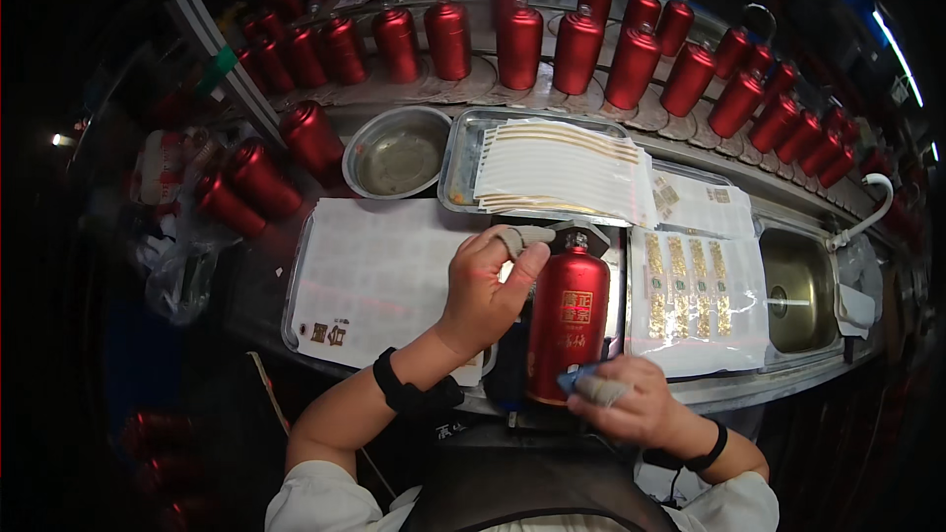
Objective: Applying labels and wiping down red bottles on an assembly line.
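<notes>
A glossy red bottle [570, 320] with gold print and a bare neck stands in front of me, leaning slightly. My left hand [483, 281] is at its upper left shoulder, thumb beside the neck and beige-covered fingers reaching behind it; their tips are partly hidden. Low on the bottle's front, my right hand [631, 402] presses a small blue pad-like piece [579, 379], pinched between covered fingers. Its exact kind is blurred. To the right lies a sheet of gold label strips [690, 286]; to the left, a white sheet [389, 266] carries a few small dark-gold labels near its corner.
Behind the bottle, a metal tray [461, 172] holds stacked white strips beside a round metal bowl [398, 153]. Many red bottles [519, 47] line a conveyor farther back. Several more [264, 180] crowd the left side. At the right is a sink [796, 286] with a white faucet [872, 199].
</notes>
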Tool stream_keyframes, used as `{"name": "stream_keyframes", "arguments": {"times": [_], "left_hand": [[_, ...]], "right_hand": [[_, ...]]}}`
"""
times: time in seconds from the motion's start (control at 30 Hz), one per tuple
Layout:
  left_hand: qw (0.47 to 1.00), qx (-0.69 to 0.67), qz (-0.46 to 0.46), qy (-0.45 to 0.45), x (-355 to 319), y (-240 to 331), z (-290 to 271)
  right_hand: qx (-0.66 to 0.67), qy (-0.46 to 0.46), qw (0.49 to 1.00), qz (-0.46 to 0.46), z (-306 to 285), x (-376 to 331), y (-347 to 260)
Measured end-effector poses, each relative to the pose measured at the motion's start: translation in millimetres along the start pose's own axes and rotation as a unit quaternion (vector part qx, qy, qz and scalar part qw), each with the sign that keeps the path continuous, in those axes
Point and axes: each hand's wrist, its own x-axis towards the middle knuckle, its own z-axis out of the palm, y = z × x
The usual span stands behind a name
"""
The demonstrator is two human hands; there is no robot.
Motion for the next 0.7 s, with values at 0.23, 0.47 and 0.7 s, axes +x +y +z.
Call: {"name": "stream_keyframes", "arguments": {"times": [0.23, 0.47, 0.7], "left_hand": [[0.983, -0.045, -0.141, -0.112, 13.4, -13.7, 10.8], [0.983, -0.018, -0.172, -0.059, 26.8, -23.1, 54.7], [0.987, -0.094, -0.128, -0.032, -0.4, 13.2, -1.7]], "right_hand": [[0.449, 0.298, 0.656, 0.529, -0.6, -54.0, 12.9], [-0.036, 0.057, 0.931, 0.358, 58.8, -27.2, -22.0], [0.208, 0.110, 0.920, 0.314, 24.9, -36.6, -55.8]]}}
